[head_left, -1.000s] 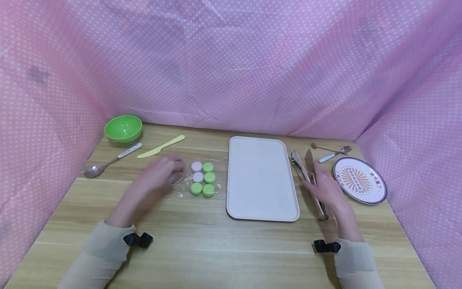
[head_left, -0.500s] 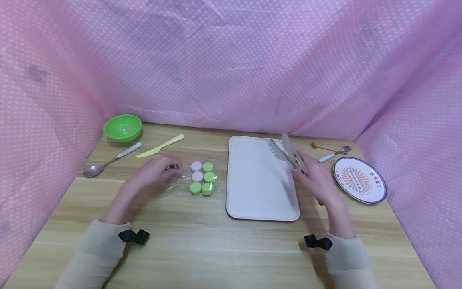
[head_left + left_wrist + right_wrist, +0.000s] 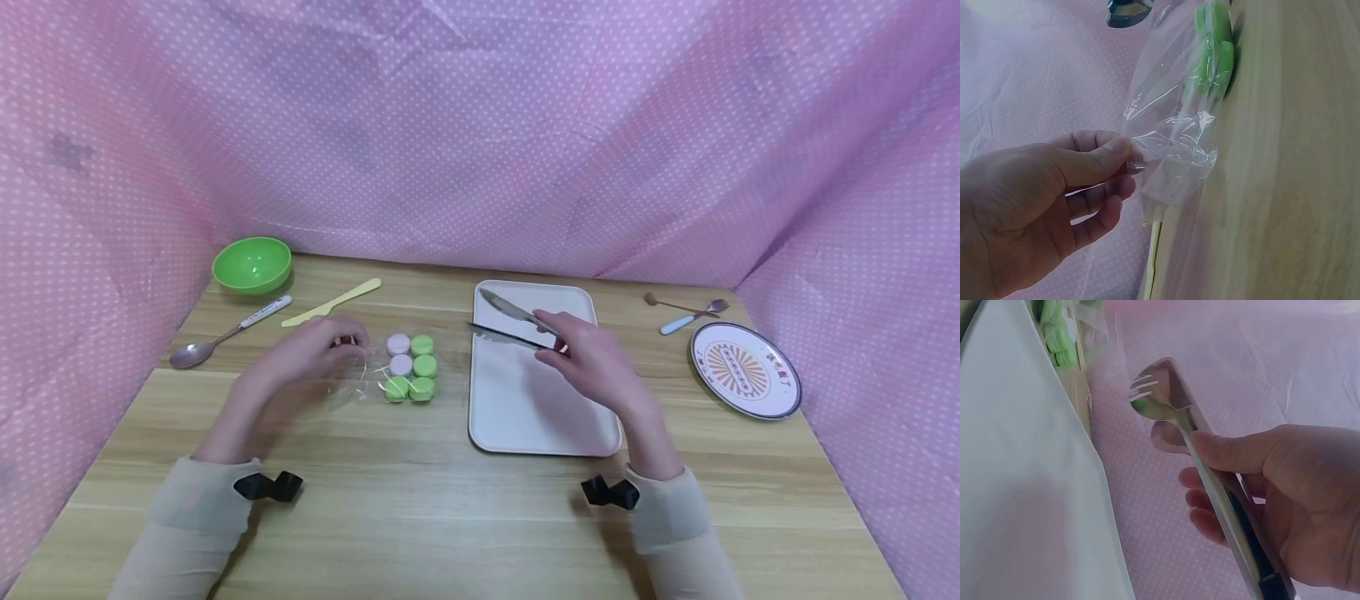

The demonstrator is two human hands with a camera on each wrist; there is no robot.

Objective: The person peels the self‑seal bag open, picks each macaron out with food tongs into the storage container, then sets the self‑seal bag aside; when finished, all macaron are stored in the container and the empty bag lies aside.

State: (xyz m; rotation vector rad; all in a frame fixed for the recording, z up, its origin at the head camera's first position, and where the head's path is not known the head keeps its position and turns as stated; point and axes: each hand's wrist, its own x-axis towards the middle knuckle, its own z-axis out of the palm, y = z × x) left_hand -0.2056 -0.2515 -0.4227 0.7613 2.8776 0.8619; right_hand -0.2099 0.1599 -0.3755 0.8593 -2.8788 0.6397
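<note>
Between thumb and forefinger, my left hand [image 3: 318, 346] pinches the end of a clear plastic bag [image 3: 1175, 147]. The bag holds two lilac macarons [image 3: 399, 344] and several green macarons [image 3: 424, 367] in two columns, near the table's middle. My right hand [image 3: 596, 367] grips metal serving tongs [image 3: 510, 307] over the white tray [image 3: 510, 421]. Their two ends stand apart and point left, toward the macarons. In the right wrist view, one end of the tongs [image 3: 1160, 403] is forked, and the thumb lies along that side with fingers curled behind.
At the back left stands a green bowl [image 3: 252, 267], with a large spoon [image 3: 193, 354] and a yellow knife [image 3: 333, 302] near it. A round plate [image 3: 746, 371], a small fork [image 3: 693, 317] and a thin brown stirrer [image 3: 651, 300] lie at the right. Pink dotted cloth [image 3: 480, 150] surrounds the table.
My right hand has lifted the tongs off the table right of the tray and carried them left over it. My left hand has drawn the bag of macarons slightly left.
</note>
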